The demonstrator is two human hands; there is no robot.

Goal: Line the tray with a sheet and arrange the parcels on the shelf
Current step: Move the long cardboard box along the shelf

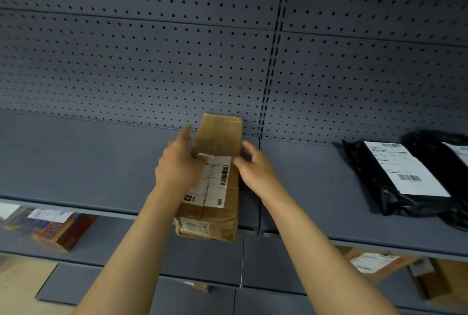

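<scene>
I see the cardboard parcel point(215, 178) overhanging the grey shelf point(76, 162) front edge. My left hand point(177, 162) and right hand point(253, 165) clasp its long sides, each grip closed on it. Left is bare shelf; right, black mailer bags point(395, 175); beyond, pegboard point(152, 61).

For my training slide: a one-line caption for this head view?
Both hands, left hand and right hand, set a labelled cardboard parcel on the grey shelf beside black mailer bags.
</scene>
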